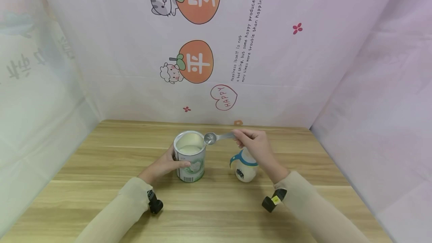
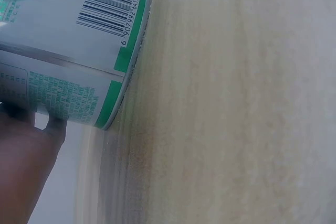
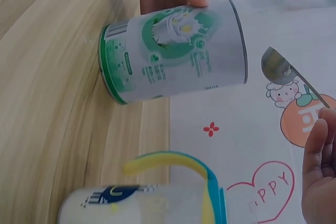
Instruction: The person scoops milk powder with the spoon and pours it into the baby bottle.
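My left hand grips a white and green milk powder can around its side, with the thumb across the front. The can stands upright on the table, its top uncovered and pale powder inside. At its right rim, a metal measuring spoon hangs in the air, its bowl shiny inside. The right hand pinches the spoon's handle. Below that hand stands a baby bottle with a blue collar and curved handle; the hand and wrist partly cover it. In the right wrist view the spoon appears apart from the can.
The wood-grain table carries the can and bottle. A printed white cloth hangs along its back edge, and pale cloth walls close in the left and right sides. Each wrist wears a small black camera.
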A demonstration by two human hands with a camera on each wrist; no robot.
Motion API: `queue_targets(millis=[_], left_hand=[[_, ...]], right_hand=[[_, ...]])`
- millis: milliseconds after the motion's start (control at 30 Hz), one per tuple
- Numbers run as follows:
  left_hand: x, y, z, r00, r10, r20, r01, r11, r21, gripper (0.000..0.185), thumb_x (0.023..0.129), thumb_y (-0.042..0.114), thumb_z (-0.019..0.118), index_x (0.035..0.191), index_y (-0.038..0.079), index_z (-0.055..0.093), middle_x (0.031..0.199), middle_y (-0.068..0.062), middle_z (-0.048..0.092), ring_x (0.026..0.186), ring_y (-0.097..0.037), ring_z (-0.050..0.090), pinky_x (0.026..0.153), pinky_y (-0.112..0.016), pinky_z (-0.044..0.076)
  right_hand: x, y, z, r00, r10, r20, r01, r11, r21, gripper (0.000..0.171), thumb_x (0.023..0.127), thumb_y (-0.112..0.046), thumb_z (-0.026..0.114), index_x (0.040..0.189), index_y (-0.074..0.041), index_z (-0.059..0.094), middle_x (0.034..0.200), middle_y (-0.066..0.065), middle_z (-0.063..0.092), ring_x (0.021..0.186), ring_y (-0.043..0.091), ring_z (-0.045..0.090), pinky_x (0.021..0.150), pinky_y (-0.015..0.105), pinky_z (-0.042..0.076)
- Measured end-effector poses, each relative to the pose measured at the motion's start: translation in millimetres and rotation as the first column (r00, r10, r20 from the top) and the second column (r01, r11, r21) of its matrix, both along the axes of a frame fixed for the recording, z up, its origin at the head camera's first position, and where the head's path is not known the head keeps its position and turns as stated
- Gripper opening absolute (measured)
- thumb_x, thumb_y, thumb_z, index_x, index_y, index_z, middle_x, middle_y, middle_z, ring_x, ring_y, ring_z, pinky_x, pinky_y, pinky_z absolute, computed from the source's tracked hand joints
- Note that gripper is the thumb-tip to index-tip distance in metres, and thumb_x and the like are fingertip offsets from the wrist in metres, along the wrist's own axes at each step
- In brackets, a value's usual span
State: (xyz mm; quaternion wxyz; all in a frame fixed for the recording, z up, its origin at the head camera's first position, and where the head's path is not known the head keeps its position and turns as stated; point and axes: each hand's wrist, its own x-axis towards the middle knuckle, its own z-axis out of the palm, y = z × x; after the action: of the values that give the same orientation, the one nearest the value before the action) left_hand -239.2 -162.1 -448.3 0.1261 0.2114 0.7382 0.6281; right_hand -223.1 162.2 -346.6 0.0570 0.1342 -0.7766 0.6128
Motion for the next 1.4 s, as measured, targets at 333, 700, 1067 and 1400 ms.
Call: queue_targets(millis=[333,700,1067,1400], left_hand=[[0.2,0,-0.2,1.000,0.010,0.008,-0.010,1.000,-0.015,0.105,0.086,0.026,0.081,0.161,0.016,0.008,0.152,-0.019,0.035,0.139,-0.040,0.034,0.114,-0.060,0.023],[2.2,2,1.0,0.999,0.017,0.028,-0.017,1.000,-0.006,0.101,0.086,0.025,0.080,0.160,0.019,0.011,0.152,-0.018,0.036,0.141,-0.038,0.032,0.116,-0.058,0.020],[2.6,1,1.3,0.999,0.021,0.024,-0.021,1.000,-0.006,0.101,0.086,0.025,0.080,0.160,0.018,0.011,0.153,-0.017,0.035,0.141,-0.038,0.032,0.115,-0.060,0.020],[1.9,1,1.1,1.000,0.014,0.016,-0.014,1.000,0.002,0.098,0.087,0.023,0.080,0.159,0.017,0.013,0.150,-0.017,0.038,0.139,-0.038,0.035,0.115,-0.059,0.023]], right_hand=[[-5.1,-28,-0.2,0.999,0.037,-0.015,-0.038,0.999,-0.027,0.034,0.093,-0.038,0.072,0.103,-0.006,0.078,0.082,0.006,0.070,0.076,0.019,0.062,0.071,0.030,0.058],[-13.7,-44,-2.5,0.994,0.097,-0.050,-0.098,0.995,-0.026,0.032,0.096,-0.032,0.069,0.105,-0.003,0.077,0.081,0.008,0.069,0.077,0.026,0.062,0.070,0.028,0.057],[-23.9,-54,-6.6,0.991,0.120,-0.063,-0.114,0.989,0.090,0.028,0.098,-0.028,0.068,0.106,-0.003,0.077,0.081,0.005,0.071,0.076,0.023,0.066,0.072,0.034,0.059],[-30.2,-62,-0.1,0.944,0.204,-0.258,-0.108,0.933,0.342,0.022,0.097,-0.024,0.069,0.106,-0.006,0.078,0.076,-0.004,0.070,0.062,0.014,0.060,0.054,0.025,0.051]])
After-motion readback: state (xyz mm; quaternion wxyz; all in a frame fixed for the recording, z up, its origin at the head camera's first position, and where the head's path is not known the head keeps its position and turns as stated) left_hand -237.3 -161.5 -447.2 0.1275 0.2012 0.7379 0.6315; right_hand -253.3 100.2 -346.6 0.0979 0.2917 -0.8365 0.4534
